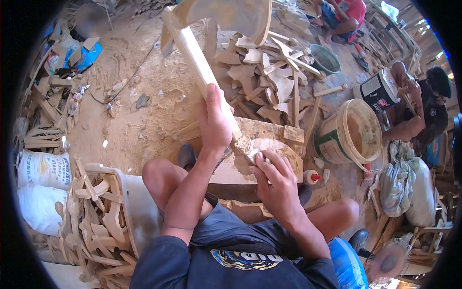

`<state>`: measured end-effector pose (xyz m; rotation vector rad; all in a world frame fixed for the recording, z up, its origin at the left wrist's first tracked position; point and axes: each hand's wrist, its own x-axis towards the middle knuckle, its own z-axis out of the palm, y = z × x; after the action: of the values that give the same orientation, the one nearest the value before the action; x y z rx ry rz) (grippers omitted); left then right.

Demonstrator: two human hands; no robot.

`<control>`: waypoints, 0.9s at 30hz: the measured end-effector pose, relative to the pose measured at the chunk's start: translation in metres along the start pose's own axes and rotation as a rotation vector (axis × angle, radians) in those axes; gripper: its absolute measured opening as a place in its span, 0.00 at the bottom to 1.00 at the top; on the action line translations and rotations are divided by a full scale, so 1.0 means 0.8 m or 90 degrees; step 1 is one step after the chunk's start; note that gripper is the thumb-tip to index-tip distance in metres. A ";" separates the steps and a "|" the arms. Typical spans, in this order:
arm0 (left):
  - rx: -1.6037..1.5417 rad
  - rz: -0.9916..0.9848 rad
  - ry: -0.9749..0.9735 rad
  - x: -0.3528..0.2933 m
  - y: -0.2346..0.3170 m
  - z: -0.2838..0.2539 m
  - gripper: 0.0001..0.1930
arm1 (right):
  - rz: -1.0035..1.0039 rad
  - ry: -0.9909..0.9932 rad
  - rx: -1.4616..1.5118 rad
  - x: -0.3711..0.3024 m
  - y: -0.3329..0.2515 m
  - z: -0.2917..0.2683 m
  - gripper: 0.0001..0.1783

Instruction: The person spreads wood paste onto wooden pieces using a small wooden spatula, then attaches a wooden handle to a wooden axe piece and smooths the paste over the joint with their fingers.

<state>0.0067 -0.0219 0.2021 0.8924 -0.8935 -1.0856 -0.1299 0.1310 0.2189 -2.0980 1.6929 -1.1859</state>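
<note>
Right hand (275, 179) pinching small tool at stick's base, left hand (215, 120) clamped around wooden stick (199, 65).

We see a dusty dirt floor (139, 120) carrying everything. Beyond our hands, a heap of cut wooden pieces (269, 77) lies on it. To the right of our hands stands a bucket (349, 132), with a small glue bottle (311, 177) nearer. Left of our hands lie white sacks (41, 185).

Buckets right of the hands: two (350, 132) (380, 89)
White sacks left: two (43, 168) (41, 207)
Glue bottle: one (312, 177)
Fan: one (389, 262)
</note>
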 end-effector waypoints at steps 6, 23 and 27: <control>-0.012 0.001 0.030 0.001 0.009 -0.006 0.28 | 0.039 -0.092 0.072 0.002 0.005 -0.027 0.11; -0.086 -0.166 -0.047 0.004 0.024 -0.007 0.30 | -0.076 0.040 0.061 0.019 0.032 -0.047 0.11; -0.126 -0.203 -0.074 0.006 0.020 -0.009 0.31 | 0.043 -0.004 0.094 0.014 0.027 -0.054 0.07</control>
<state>0.0195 -0.0218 0.2148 0.8285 -0.7376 -1.4874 -0.1750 0.1275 0.2396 -1.9417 1.6074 -1.2426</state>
